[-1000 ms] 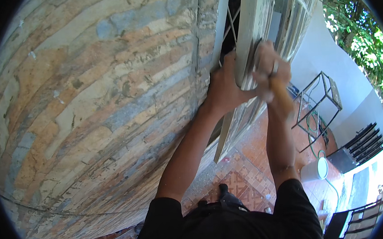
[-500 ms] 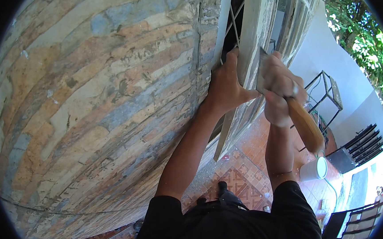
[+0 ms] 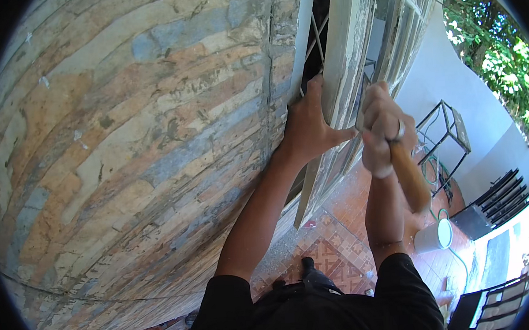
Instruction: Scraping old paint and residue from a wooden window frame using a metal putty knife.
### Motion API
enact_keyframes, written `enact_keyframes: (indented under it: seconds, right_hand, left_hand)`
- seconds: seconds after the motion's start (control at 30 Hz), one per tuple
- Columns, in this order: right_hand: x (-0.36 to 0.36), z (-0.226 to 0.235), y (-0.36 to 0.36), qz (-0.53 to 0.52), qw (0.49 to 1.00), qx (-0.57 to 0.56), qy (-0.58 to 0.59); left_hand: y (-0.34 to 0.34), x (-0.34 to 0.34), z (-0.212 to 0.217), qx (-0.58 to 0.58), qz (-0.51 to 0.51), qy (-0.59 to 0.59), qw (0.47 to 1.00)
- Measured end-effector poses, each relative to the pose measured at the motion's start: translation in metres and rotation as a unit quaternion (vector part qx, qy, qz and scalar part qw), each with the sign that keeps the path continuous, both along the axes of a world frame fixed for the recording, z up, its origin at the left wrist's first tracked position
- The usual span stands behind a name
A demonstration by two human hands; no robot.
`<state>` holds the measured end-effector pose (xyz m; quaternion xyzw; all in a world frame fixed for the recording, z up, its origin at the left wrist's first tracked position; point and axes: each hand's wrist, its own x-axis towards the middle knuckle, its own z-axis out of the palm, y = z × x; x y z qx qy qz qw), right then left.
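A pale wooden window frame [image 3: 338, 68] with worn, peeling paint stands open from the stone wall. My left hand [image 3: 306, 125] grips its edge, the fingers on the wall side and the thumb stretched across toward the right. My right hand [image 3: 385, 126], with a ring on one finger, is closed round a wooden-handled scraper [image 3: 412, 182]. The thick handle points down toward me. Most of the blade is hidden by the hand; a sliver of it shows beside my left thumb, close to the frame's face.
The stone-clad wall [image 3: 152, 142] fills the left side. Window panes with white bars [image 3: 409, 1] lie beyond my right hand. A metal stand [image 3: 452, 127], a hose, a white bucket [image 3: 432, 236] and stacked black chairs [image 3: 494, 207] stand at right on the tiled floor [image 3: 337, 246].
My right hand and the scraper have shifted slightly down and left, and the handle has swung more upright. My left hand keeps its hold on the frame. The view has shifted a little.
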<state>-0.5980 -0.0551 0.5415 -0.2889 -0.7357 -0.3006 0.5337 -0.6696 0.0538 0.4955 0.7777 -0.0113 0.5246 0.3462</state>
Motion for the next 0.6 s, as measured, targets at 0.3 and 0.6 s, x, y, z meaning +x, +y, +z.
enact_keyframes:
  seconds: [0.3, 0.6]
  right_hand:
    - [-0.006, 0.007, 0.011, -0.025, 0.998, 0.002, -0.05]
    - [-0.027, 0.005, 0.009, -0.064, 0.998, 0.001, -0.011]
  left_hand:
    - [0.0, -0.002, -0.001, 0.019, 0.008, 0.024, 1.0]
    - [0.002, 0.0, -0.005, 0.028, 0.001, 0.004, 1.0]
